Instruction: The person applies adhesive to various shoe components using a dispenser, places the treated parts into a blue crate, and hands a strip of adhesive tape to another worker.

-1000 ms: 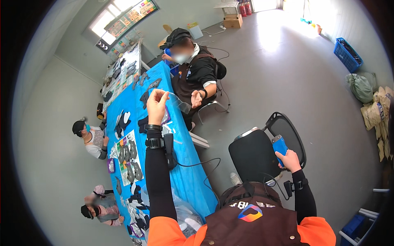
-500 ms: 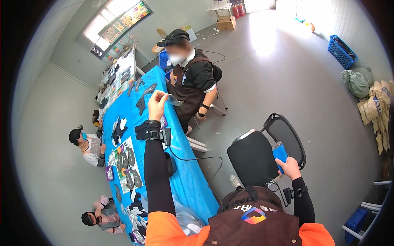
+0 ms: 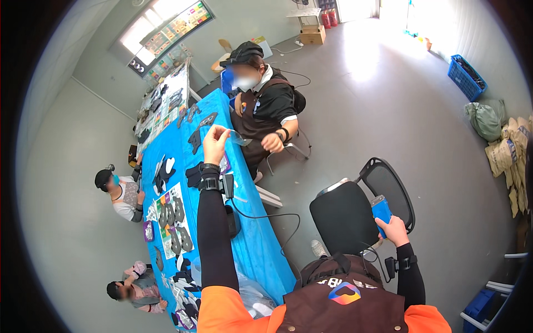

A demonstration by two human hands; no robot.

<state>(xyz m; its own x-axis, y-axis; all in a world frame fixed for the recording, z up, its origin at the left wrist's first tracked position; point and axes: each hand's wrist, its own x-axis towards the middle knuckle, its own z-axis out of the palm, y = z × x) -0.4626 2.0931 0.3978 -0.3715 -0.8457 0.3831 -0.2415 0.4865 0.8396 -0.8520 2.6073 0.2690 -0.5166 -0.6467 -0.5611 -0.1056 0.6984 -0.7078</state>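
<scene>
My left hand (image 3: 215, 146) is raised over the blue-covered table (image 3: 256, 222), thumb and fingertips pinched on a small clear plastic piece (image 3: 240, 139). The plastic sticks out to the right, in front of a seated co-worker's apron. Held out over the seat of a black chair (image 3: 340, 213), my right hand (image 3: 395, 231) is wrapped round a blue handheld device (image 3: 381, 208) with a silvery end. Its exact kind does not show. Dark cut fabric pieces (image 3: 195, 139) lie on the table beyond my left hand.
A co-worker (image 3: 269, 105) sits at the table's right side; two people (image 3: 119, 191) are along its left side. Grey pieces lie on a printed sheet (image 3: 186, 211). A cable (image 3: 277, 213) loops from my left wrist. A blue basket (image 3: 466, 77) and sacks (image 3: 502, 155) stand far right.
The seated co-worker's hand has risen from beside the seat toward the table edge. The whole view has shifted slightly. Both my hands keep their holds.
</scene>
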